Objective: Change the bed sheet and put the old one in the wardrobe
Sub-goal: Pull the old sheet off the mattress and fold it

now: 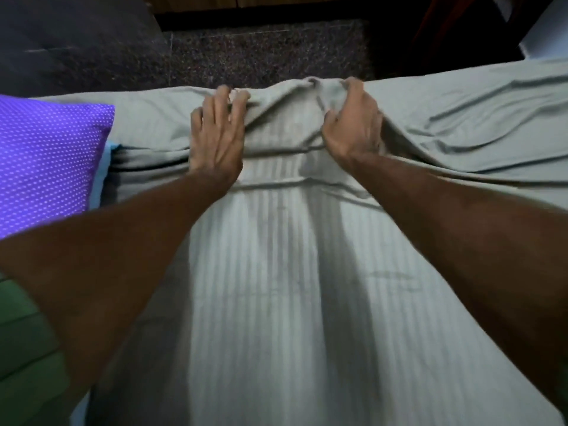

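Both arms stretched toward 12 o'clock over the pale grey-green striped bed sheet, spread across the bed from 6 o'clock up to its far edge. Left hand at 11 o'clock, fingers curled and hooked into the bunched far hem; right hand at 1 o'clock, closed in a fist on a raised fold of the same sheet. Purple pillow with small white dots at 9 o'clock, touching the sheet's edge; dark speckled floor beyond at 12 o'clock.
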Motion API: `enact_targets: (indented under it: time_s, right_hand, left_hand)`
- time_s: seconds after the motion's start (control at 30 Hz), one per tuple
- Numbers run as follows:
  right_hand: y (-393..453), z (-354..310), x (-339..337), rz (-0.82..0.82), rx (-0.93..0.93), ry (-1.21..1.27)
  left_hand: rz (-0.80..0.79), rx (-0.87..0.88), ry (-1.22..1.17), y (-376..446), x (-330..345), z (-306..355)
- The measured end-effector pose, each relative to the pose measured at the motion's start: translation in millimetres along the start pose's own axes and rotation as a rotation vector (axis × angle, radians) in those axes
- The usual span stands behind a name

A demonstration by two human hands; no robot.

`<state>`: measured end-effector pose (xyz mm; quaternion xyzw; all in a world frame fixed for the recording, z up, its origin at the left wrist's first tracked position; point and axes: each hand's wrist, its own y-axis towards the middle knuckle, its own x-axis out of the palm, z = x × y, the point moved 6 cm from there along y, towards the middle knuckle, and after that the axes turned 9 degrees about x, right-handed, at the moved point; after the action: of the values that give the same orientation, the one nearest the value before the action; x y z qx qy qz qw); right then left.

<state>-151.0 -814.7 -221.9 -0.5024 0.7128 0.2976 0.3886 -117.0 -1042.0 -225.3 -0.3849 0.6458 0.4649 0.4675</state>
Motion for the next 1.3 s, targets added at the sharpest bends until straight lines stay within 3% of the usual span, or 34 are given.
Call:
enact_targets:
  time_s: [0.1,0.27,0.47,0.7,0.8,0.93,1.07,1.13,1.3]
  right_hand:
    - [-62,15,17,-0.005,-0.078,-0.128]
    - [-202,44,61,-0.296,-0.147,-0.234]
    - [-286,40,72,-0.287,0.070,-0.140]
    - [-392,19,66,-0.296,0.235,-0.109]
    - [-462,-14,69,-0.256,0.337,-0.061]
    - [-513,-35,77,-0.228,0.408,-0.258]
    - [-509,-47,92,-0.177,0.480,-0.384]
    - [-507,-53,98,-0.133,0.508,-0.368]
    - [-530,-58,100,0.051,0.548,-0.123]
  left_hand:
    - [-0.121,0.239,-0.006,-32,1,12]
    - [-0.405,0.595,-0.196,-112,15,36]
    - [-0.592,0.451,-0.283,-163,16,36]
    - [-0.975,0.745,-0.279,-206,-14,17]
    - [-1.162,0.837,-0.130,-235,-28,-3]
    - [-1.113,0.930,-0.045,-241,-39,-19]
    - [-1.001,0.985,-0.087,-244,-42,-27]
    - [-0.940,1.044,-0.062,-251,-38,-32]
    - [-0.585,1.305,0.043,-258,-44,-11]
